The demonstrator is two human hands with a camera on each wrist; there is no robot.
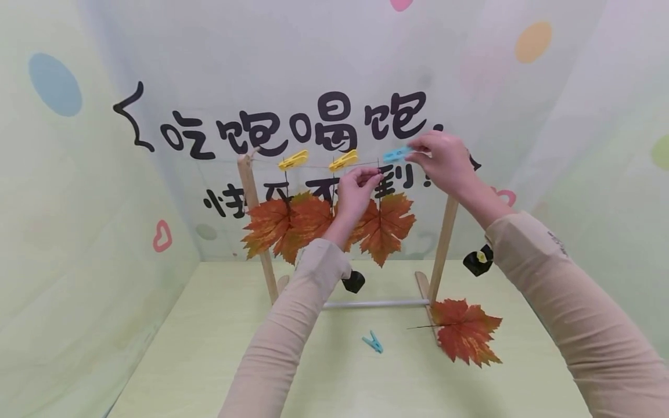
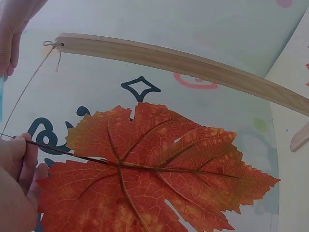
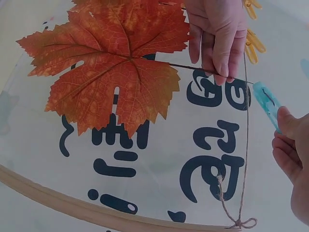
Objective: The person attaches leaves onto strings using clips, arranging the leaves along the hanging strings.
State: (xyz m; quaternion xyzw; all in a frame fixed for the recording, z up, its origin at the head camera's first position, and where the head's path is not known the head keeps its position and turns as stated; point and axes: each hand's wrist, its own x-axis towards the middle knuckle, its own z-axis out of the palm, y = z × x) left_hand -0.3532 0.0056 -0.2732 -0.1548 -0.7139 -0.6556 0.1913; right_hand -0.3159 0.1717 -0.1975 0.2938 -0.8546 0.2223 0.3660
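My left hand point(image 1: 358, 194) pinches the thin dark stem of an orange-red maple leaf point(image 1: 384, 227) at the string. In the right wrist view that leaf point(image 3: 116, 63) hangs off the fingertips of the left hand point(image 3: 219, 41). A light blue clothespin point(image 3: 266, 104) is pinched between thumb and fingers of my right hand point(image 1: 441, 159), its tip close to the stem's end and the string point(image 3: 246, 140). Further left, two yellow clothespins point(image 1: 294, 159) sit on the string over other leaves point(image 1: 269, 226), partly hidden behind my left arm.
The string runs between two wooden posts point(image 1: 443, 249), joined low down by a white rod point(image 1: 376, 303). On the table point(image 1: 172, 360) lie another blue clothespin point(image 1: 373, 342) and, at the right foot, a loose maple leaf point(image 1: 467, 331). A lettered backdrop point(image 1: 261, 58) stands behind.
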